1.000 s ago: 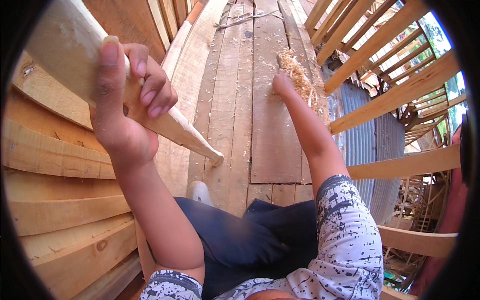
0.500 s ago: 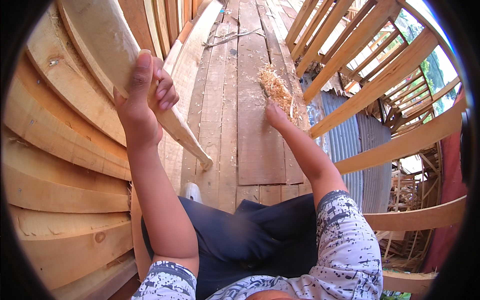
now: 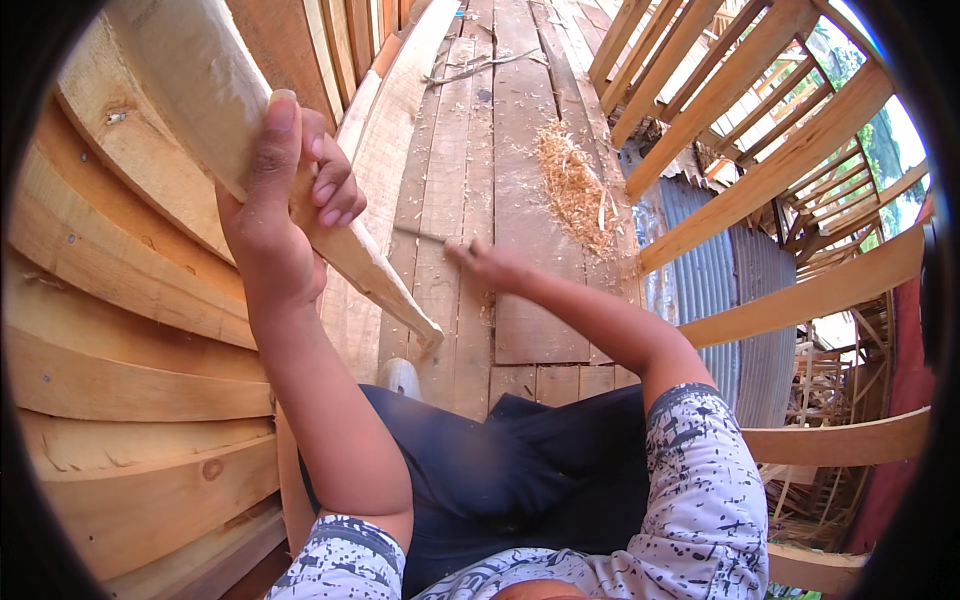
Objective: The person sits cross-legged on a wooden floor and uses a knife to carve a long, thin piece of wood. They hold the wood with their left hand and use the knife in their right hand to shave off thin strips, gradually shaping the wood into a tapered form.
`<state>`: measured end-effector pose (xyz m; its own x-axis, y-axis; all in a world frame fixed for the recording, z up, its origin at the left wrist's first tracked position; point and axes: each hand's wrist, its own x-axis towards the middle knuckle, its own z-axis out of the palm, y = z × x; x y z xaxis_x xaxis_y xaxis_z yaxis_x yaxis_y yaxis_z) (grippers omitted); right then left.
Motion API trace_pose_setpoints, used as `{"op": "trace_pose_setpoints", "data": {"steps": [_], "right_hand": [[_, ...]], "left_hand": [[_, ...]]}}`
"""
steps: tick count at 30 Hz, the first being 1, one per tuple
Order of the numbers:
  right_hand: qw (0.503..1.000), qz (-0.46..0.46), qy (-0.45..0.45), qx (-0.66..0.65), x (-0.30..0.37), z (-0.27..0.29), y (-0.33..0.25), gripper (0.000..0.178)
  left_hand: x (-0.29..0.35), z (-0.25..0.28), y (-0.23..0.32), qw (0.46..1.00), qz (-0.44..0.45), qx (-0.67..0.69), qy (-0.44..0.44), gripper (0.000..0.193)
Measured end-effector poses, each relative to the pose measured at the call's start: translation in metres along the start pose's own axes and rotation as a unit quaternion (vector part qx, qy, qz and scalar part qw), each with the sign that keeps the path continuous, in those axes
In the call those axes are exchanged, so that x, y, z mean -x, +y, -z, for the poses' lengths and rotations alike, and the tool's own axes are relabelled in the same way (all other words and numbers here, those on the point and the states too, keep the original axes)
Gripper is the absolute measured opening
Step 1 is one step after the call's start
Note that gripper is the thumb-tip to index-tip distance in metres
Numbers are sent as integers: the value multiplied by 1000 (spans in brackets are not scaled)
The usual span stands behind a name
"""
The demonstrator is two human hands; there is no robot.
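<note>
My left hand is closed around a long pale piece of wood, the thumb lying along its upper face. The wood slants from the upper left down to a narrower end near the middle floorboards. My right hand is closed on a thin dark tool, which points left toward the wood without touching it in this view. Motion smears that hand a little, and the tool's exact kind cannot be made out. Curly wood shavings lie heaped beyond my right hand.
Stacked curved planks rise along the left. Slatted wooden rails line the right, with corrugated metal sheets below. The plank floor carries scattered shavings and a thin stick. A rounded pale end shows near my knee.
My right hand has swung left with the thin tool, from the shavings toward the pale wood. My left hand keeps its grip on the wood; the view has shifted slightly.
</note>
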<state>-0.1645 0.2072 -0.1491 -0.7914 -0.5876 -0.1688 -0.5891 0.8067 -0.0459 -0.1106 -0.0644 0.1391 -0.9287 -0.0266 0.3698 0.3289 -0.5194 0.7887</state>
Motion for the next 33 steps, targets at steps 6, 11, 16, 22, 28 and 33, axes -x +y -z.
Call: {"op": "trace_pose_setpoints", "data": {"steps": [6,11,16,22,28,33], "right_hand": [[988,-112,103,-3,-1,43,22,50],[988,126,56,-74,42,28,-4,74],[980,187,57,-44,46,14,-15,76],[981,-133,144,-10,13,23,48,56],[985,123,105,-63,33,43,12,67],[979,190,64,31,59,7,35,66]], "left_hand": [[-2,5,-2,998,9,-53,27,39],[-2,2,-5,1000,11,-11,26,35],[-1,4,-3,1000,9,-12,22,35],[0,-3,0,997,26,-55,44,39],[0,-2,2,997,18,-57,52,39],[-2,-3,0,999,25,-38,13,39]]}}
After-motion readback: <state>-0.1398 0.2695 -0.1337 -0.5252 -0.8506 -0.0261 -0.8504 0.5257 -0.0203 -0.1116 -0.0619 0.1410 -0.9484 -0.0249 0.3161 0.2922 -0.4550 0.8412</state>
